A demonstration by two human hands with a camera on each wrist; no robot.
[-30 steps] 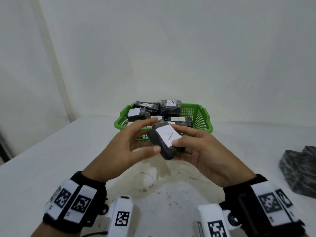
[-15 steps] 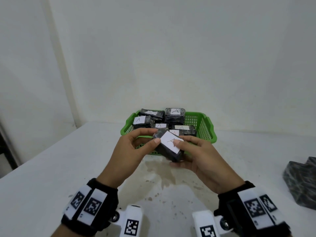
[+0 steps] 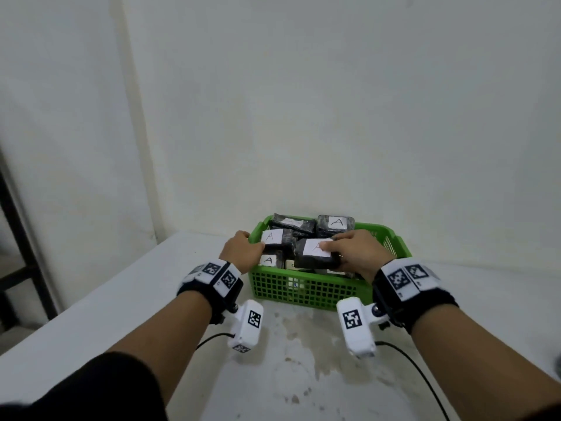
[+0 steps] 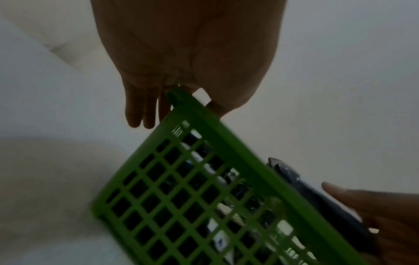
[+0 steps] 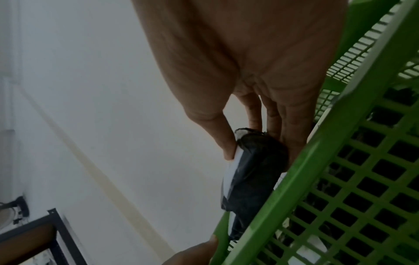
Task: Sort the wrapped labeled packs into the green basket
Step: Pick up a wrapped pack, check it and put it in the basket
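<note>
The right hand [image 3: 355, 253] reaches over the near rim of the green plastic lattice basket [image 3: 306, 290] and pinches a black film-wrapped pack with a white paper label [image 3: 315, 253], thumb on the label and fingers curled under the pack's far side; the right wrist view shows the same grip [image 5: 254, 161], with the pack just above the rim and over the basket's inside. The left hand [image 3: 243, 249] sits at the basket's near left corner, fingers hanging down the outside of the wall and thumb on the inner side, so that it clasps the rim, as the left wrist view shows [image 4: 172, 93]. The basket stands on a white tabletop [image 3: 91, 299] close to the white back wall [image 3: 334, 101], with a narrow strip of table behind it and open surface to its left, right and front, where the top is stained. Inside lie several more black wrapped packs [image 3: 335, 224] with white labels, some marked "A", piled unevenly up to and above the rim; the held pack rests over the ones in the middle. A dark metal frame [image 3: 18, 238] stands past the table's left edge.
</note>
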